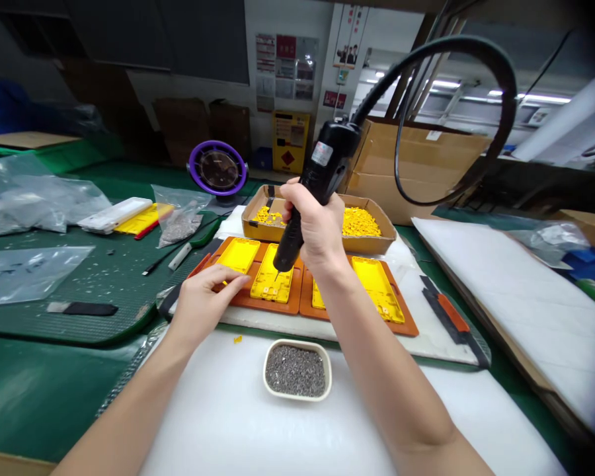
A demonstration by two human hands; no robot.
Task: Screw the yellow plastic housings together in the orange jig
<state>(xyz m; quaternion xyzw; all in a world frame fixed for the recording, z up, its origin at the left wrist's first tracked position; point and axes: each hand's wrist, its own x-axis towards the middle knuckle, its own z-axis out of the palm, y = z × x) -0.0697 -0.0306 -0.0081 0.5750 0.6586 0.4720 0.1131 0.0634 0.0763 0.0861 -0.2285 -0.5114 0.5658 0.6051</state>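
My right hand (320, 225) is wrapped round a black electric screwdriver (322, 155), tilted with its bit pointing down. The bit's tip is over a yellow plastic shell (262, 281) in the orange fixture (292, 303); whether it touches a screw there is too small to tell. My left hand (205, 297) is at the fixture's left part, thumb and fingers pinched together beside another yellow shell (240, 254). What the pinch holds, if anything, is hidden. Further right lies a third yellow shell (377, 284); my right forearm partly covers one more. In front stands a cream dish (297, 398) of small screws.
Behind the fixture sits a cardboard tray (268, 231) of small yellow parts (359, 223). A loose yellow piece (237, 339) lies near the dish. To the left are a purple fan (218, 168), plastic bags (30, 271) and a black-handled tool (86, 309). The screwdriver's cable (500, 59) arches overhead.
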